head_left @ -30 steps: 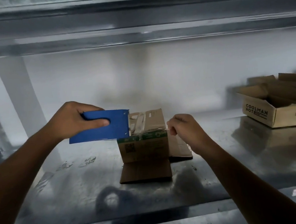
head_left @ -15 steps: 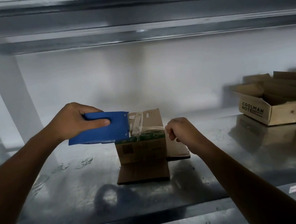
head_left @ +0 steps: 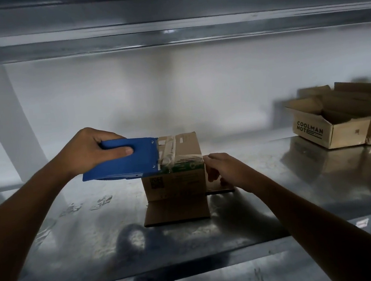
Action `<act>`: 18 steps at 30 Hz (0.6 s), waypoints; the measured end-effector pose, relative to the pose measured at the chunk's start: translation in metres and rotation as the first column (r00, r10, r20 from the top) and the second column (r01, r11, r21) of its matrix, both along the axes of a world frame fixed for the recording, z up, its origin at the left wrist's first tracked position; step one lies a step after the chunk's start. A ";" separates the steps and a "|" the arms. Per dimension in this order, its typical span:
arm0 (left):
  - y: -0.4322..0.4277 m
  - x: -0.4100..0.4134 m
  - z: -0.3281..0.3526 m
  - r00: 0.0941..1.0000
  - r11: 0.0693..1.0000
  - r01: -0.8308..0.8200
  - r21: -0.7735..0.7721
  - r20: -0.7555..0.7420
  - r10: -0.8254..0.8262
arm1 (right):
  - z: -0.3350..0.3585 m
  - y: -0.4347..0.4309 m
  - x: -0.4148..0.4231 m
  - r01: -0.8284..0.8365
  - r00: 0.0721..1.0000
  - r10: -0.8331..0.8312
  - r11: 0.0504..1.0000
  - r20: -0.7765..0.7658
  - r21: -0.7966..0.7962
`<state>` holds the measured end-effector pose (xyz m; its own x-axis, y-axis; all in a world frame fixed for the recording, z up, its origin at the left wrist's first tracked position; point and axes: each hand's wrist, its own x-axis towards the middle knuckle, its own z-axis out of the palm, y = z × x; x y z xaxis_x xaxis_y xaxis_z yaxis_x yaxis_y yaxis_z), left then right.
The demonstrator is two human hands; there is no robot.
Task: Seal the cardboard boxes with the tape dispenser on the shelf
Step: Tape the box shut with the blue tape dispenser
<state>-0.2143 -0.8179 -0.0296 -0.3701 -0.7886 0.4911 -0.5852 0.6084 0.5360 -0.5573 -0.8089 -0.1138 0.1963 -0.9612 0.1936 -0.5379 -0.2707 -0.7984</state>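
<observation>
A small cardboard box point(head_left: 176, 182) stands in the middle of the metal shelf point(head_left: 81, 241), with flaps lying flat in front and to its right. My left hand point(head_left: 88, 149) grips a blue tape dispenser point(head_left: 125, 161) at the box's upper left edge. A strip of clear tape point(head_left: 182, 160) runs from the dispenser across the box's front top edge. My right hand point(head_left: 226, 169) presses the tape's end against the box's right side, fingers on the corner.
At the right rear of the shelf stand open cardboard boxes point(head_left: 336, 119), one printed COOLMAN HOT. Another shelf point(head_left: 169, 33) hangs low overhead. A white upright post point(head_left: 5, 117) is at the left. Worn labels point(head_left: 100, 203) stick to the shelf surface.
My right hand has dropped from above the box's top corner to its right side, pulling the tape down onto the box. The dispenser has come down closer to the box top.
</observation>
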 end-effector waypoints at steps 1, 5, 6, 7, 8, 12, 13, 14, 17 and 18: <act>0.000 0.000 0.000 1.000 1.000 0.006 -0.003 0.002 -0.006 | -0.001 0.000 -0.001 0.002 1.000 -0.003 1.000 -0.016 -0.007; -0.002 0.000 0.000 1.000 1.000 0.019 -0.014 0.015 -0.019 | -0.001 -0.005 -0.007 0.040 0.987 -0.065 0.985 -0.149 -0.167; -0.003 0.000 0.000 1.000 1.000 0.023 -0.013 0.017 -0.023 | 0.001 -0.005 -0.008 0.032 0.989 -0.064 0.971 -0.132 -0.236; -0.003 0.000 0.000 0.999 0.999 0.029 -0.012 0.018 -0.029 | 0.003 -0.006 -0.010 0.021 0.994 -0.052 0.953 -0.097 -0.301; -0.004 0.000 0.000 0.999 0.999 0.036 -0.011 0.020 -0.036 | 0.007 -0.005 -0.009 -0.001 0.997 -0.027 0.931 -0.070 -0.365; -0.004 -0.005 -0.001 0.999 0.999 0.043 -0.010 0.032 -0.043 | 0.025 -0.006 0.009 -0.164 0.979 0.074 0.835 -0.189 -0.525; -0.004 -0.006 0.000 0.999 0.999 0.041 -0.008 0.032 -0.041 | 0.028 -0.007 0.017 -0.206 0.965 0.086 0.835 -0.249 -0.510; -0.004 -0.007 0.000 0.999 0.999 0.036 -0.009 0.035 -0.036 | 0.030 -0.008 0.025 -0.239 0.944 0.088 0.847 -0.317 -0.475; -0.002 -0.008 0.002 0.998 1.000 0.015 -0.020 0.058 -0.014 | 0.029 -0.013 0.039 -0.297 0.836 0.077 0.896 -0.543 -0.330; -0.002 -0.008 0.002 0.998 1.000 0.007 -0.021 0.066 -0.006 | 0.027 -0.014 0.041 -0.312 0.786 0.057 0.896 -0.616 -0.315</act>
<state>-0.2223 -0.8197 -0.0275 -0.4069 -0.7759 0.4821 -0.6148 0.6229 0.4837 -0.5161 -0.8231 -0.0867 0.5577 -0.7651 0.3218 -0.7645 -0.6245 -0.1597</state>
